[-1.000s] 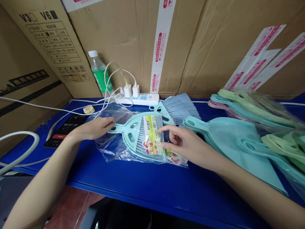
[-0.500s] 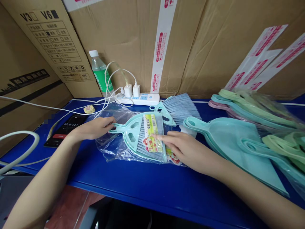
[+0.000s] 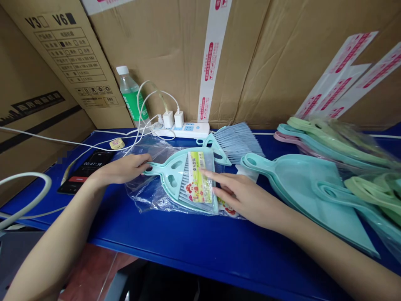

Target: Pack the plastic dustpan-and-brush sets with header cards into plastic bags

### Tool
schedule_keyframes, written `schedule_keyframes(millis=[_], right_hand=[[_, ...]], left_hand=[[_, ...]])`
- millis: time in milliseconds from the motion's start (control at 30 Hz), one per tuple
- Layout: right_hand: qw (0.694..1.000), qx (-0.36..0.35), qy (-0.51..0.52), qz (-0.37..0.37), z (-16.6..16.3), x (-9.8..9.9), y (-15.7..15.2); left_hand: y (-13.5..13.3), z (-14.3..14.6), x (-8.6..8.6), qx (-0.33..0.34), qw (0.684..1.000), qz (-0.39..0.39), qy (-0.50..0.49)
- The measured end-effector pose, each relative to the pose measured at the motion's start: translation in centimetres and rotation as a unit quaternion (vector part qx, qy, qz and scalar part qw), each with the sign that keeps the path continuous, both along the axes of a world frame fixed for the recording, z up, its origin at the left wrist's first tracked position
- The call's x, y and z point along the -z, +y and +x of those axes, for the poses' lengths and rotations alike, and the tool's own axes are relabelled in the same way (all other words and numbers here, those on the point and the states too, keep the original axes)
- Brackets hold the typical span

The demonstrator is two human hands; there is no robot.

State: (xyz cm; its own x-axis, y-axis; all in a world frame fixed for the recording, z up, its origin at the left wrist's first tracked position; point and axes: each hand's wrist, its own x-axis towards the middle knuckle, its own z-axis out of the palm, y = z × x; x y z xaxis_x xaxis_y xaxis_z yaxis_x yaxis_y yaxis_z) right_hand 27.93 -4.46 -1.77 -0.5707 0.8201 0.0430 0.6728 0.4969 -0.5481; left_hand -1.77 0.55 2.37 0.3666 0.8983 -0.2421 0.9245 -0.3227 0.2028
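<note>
A teal dustpan (image 3: 175, 175) with a small brush in it lies inside a clear plastic bag (image 3: 147, 194) on the blue table (image 3: 194, 242). A yellow-green paper label (image 3: 196, 177) rests on the brush bristles. My left hand (image 3: 123, 168) grips the bag's open end and the dustpan handle, fingers curled. My right hand (image 3: 241, 196) lies over the bag's right end, fingers stretched out, with the index fingertip touching the label.
A loose teal brush (image 3: 233, 142) lies behind the bag. Stacked teal dustpans (image 3: 297, 184) and bagged green and pink sets (image 3: 341, 146) fill the right side. A white power strip (image 3: 184, 130), cables, a green-labelled bottle (image 3: 130, 97) and a phone (image 3: 86, 170) stand back left. Cardboard boxes (image 3: 163, 50) wall the rear.
My right hand went from a pinch on the label to flat, sliding over the label, which now lies straighter on the bristles. My left hand stayed put.
</note>
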Motion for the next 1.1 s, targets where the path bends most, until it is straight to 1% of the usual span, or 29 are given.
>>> schedule_keyframes(millis=[100,400,567,867,967,1033,1100], right_hand=[[1.000,0.009,-0.021,0.002,-0.10,0.12,-0.02],[0.995,0.019,-0.034,0.092,-0.23,0.57,-0.15],[0.992,0.044,-0.042,0.114,-0.58,0.98,-0.12],[0.991,0.080,-0.033,0.098,-0.96,0.80,-0.39],[0.993,0.088,-0.017,0.073,-0.94,0.83,-0.32],[0.995,0.086,0.009,0.044,-0.85,0.87,-0.19],[0.995,0.088,0.042,0.030,-0.71,0.86,-0.03]], left_hand=[[-0.06,0.04,-0.06,-0.001,1.000,-0.003,0.001],[-0.04,0.10,-0.08,-0.003,1.000,0.002,0.003],[0.00,0.00,0.02,0.000,1.000,0.004,0.001],[-0.09,0.08,-0.05,0.001,1.000,0.007,0.002],[-0.12,0.20,-0.13,0.000,1.000,0.006,0.004],[-0.12,0.24,-0.15,-0.001,1.000,0.005,0.004],[-0.11,0.24,-0.17,0.000,1.000,0.003,0.003]])
